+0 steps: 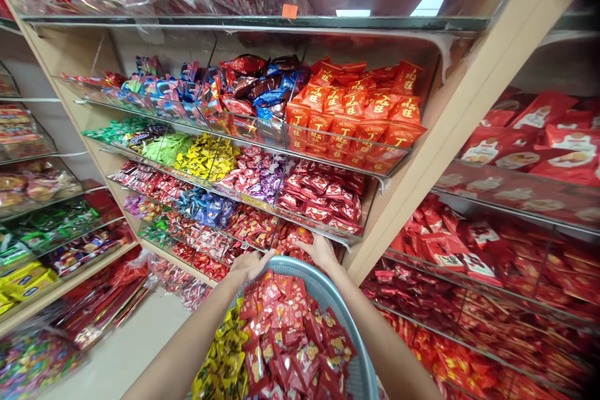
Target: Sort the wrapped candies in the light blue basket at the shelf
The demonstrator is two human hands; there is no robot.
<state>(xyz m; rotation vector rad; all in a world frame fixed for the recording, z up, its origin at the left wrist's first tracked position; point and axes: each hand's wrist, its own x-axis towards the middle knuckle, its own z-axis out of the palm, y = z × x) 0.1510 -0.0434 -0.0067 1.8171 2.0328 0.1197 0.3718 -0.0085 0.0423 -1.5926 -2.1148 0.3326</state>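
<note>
A grey-blue round basket fills the lower middle of the view, with red candy packets and yellow wrapped candies inside it. Beyond its far rim, my left hand is at the edge of a low shelf compartment, fingers pointing right; what its fingers hold, if anything, is too small to tell. My right hand reaches over red packets in the same low compartment, its fingers spread and partly bent. Both forearms pass over the sides of the basket.
Clear-fronted shelves of sorted candies rise ahead, with orange-red packets on an upper one. A wooden upright divides them from shelves of red packets at the right. More stocked shelves stand left, above bagged candies near the floor.
</note>
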